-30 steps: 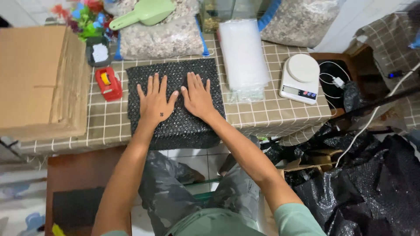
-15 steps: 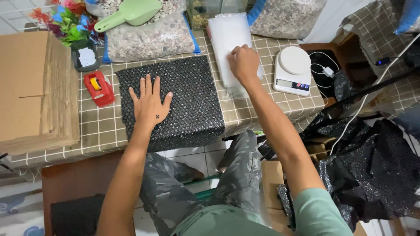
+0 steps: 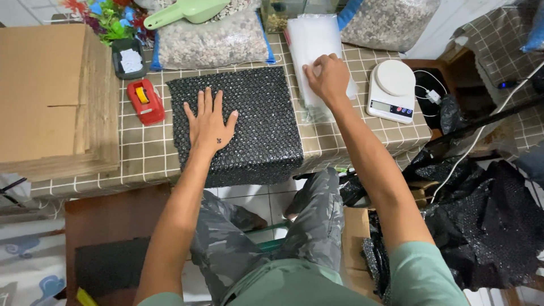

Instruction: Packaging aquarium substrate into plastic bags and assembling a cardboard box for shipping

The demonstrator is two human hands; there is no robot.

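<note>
A sheet of black bubble wrap [image 3: 258, 122] lies flat on the tiled tablecloth [image 3: 362, 141], its near edge hanging over the table's front. My left hand [image 3: 211, 122] rests flat on it with the fingers spread, left of the sheet's middle. My right hand [image 3: 327, 76] is to the right, on a stack of clear plastic bags [image 3: 315, 39]. Its fingers curl and pinch at the top bag near the stack's lower part.
A white digital scale [image 3: 391, 86] sits right of the bag stack. A red tape dispenser [image 3: 145, 101] and flat cardboard boxes [image 3: 48, 99] lie to the left. Bags of gravel [image 3: 212, 39] with a green scoop [image 3: 187, 10] line the back. More black bubble wrap [image 3: 490, 221] is heaped on the floor at right.
My right hand left the black bubble wrap and reached to the clear bag stack, where it now pinches the top bag. My left hand stayed flat on the wrap.
</note>
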